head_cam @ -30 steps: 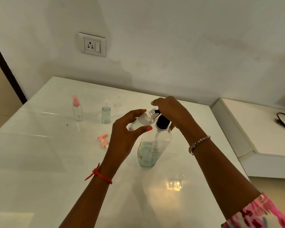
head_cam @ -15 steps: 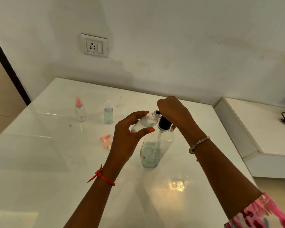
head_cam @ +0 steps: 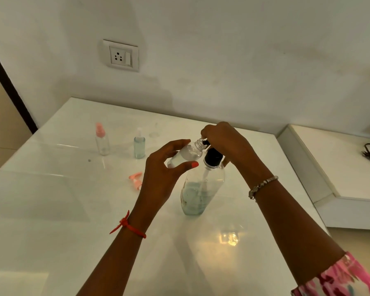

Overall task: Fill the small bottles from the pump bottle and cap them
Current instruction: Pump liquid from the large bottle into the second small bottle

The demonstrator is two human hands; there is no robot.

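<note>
Two grips worked above the desk [head_cam: 51, 221]; entries run from the viewer outward. Nearest, the pump bottle [head_cam: 203, 189] stood on the desk, leaning slightly and holding pale blue liquid in its lower part. It was judged to be stiff clear plastic, steady on its base only if pressed straight down. The left grip [head_cam: 165, 174], thumb and fingers curled round the body, held the uncapped small bottle [head_cam: 185, 155] tilted in the air, its threaded neck at the black nozzle. The right grip [head_cam: 226, 144] was curled over the pump head [head_cam: 213, 157], hiding its top; whether the plunger was down could not be told.

The small bottle appeared light, thin-walled and smooth, and likely slippery once wetted. It was best held round the mid-body, leaving the neck free for the nozzle and later the cap. A hard squeeze would probably dent it and push liquid out.

Beyond the left grip, a loose pink spray cap [head_cam: 136, 179] lay on the desk. Farther back, well apart from the work, stood a capped blue-filled bottle [head_cam: 139, 146] and a pink-capped bottle [head_cam: 102, 142], seemingly empty. A wall socket [head_cam: 122, 55] was mounted behind.
</note>
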